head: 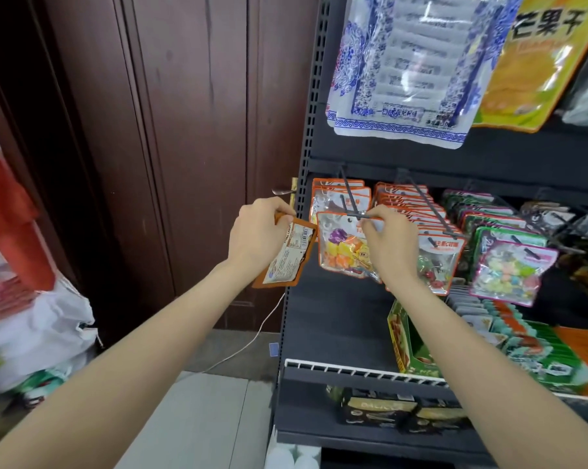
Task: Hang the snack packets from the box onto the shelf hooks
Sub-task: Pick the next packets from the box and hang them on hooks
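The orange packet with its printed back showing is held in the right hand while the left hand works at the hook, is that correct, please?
Not quite: the head view shows the orange packet in the left hand, while the right hand works at the hook.

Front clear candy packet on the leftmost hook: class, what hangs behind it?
Behind the front clear candy packet, orange-edged packets hang on the grey hook; their contents are covered.

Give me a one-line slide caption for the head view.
Left hand holds an orange candy packet while right hand pinches a packet at the shelf hook tip.
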